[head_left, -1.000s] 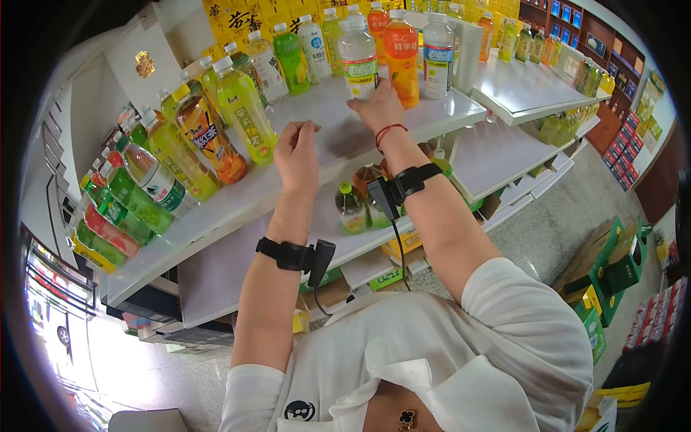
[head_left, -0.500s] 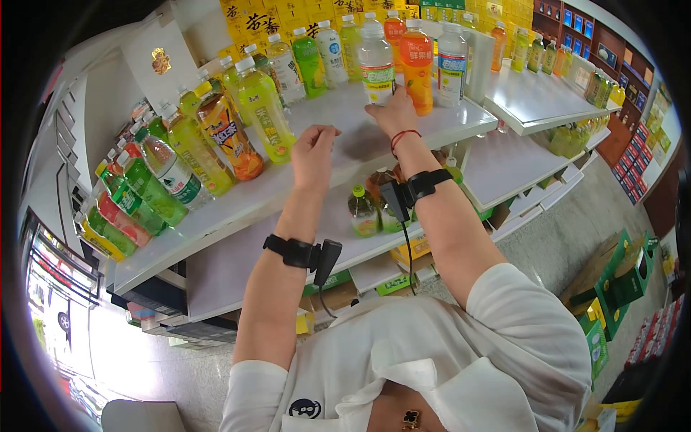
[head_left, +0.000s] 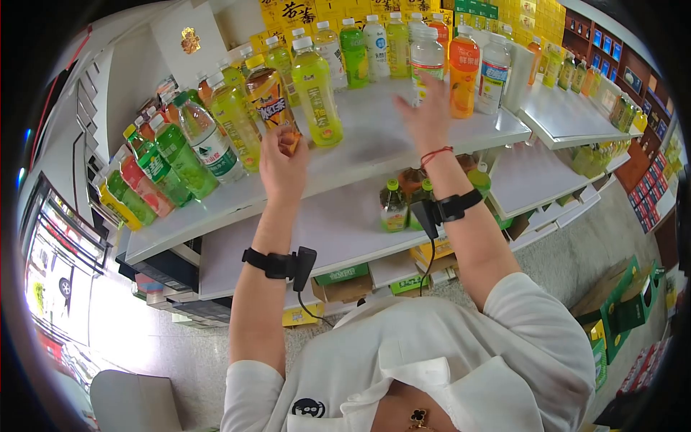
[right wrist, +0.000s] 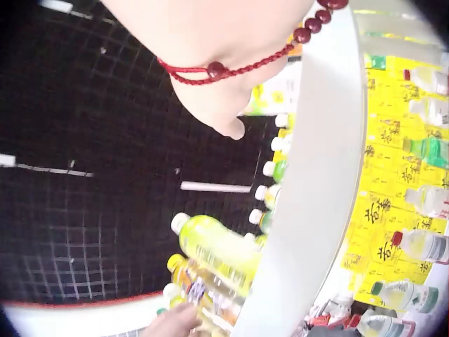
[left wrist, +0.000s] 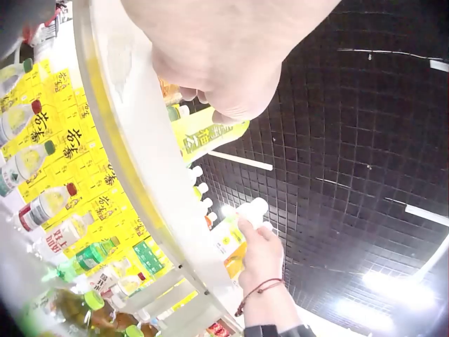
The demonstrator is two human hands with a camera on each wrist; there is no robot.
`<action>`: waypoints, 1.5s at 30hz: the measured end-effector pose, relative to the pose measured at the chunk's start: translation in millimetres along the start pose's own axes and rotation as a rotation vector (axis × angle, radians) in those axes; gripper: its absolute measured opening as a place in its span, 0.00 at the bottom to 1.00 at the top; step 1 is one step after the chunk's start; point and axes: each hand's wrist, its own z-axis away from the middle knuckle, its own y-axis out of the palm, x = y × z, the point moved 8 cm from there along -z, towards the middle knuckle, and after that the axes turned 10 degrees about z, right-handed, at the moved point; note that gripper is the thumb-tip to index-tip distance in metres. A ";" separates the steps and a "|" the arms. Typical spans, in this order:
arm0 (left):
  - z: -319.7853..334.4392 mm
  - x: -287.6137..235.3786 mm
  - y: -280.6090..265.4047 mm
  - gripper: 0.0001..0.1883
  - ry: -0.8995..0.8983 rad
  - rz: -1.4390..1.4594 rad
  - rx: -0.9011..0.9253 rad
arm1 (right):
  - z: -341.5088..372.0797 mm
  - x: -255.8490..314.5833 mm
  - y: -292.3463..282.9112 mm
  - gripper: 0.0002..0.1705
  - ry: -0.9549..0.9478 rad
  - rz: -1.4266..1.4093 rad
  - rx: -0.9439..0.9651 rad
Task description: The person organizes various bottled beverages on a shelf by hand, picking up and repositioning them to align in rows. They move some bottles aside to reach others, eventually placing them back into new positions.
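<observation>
My left hand (head_left: 284, 162) is at the lower front of an iced tea bottle (head_left: 270, 101) with a dark label and yellow cap. Its fingers are bent and overlap the bottle's orange base; I cannot tell whether they grip it. Just right of it stands a tall yellow-green drink bottle (head_left: 317, 97), upright. My right hand (head_left: 430, 115) has its thumb and fingers spread, in front of a clear electrolyte drink bottle (head_left: 427, 54). Its fingers hide part of that bottle's label. An orange juice drink bottle (head_left: 463, 75) stands beside it, then another clear bottle (head_left: 494, 75).
Several green and clear bottles (head_left: 162, 158) line the left end of the white shelf (head_left: 367, 137). More bottles (head_left: 353, 54) stand along the back. A lower shelf (head_left: 324, 209) holds dark tea bottles (head_left: 394, 209). Another white shelf (head_left: 576, 119) adjoins at right.
My left hand has moved left to the iced tea bottle. The right hand has come away from between the clear and orange bottles, its fingers spreading. The head view has turned left.
</observation>
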 end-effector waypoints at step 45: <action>-13.6 42.4 -12.4 0.37 -0.121 -0.071 0.243 | 22.4 15.4 76.4 0.38 0.134 -0.071 0.483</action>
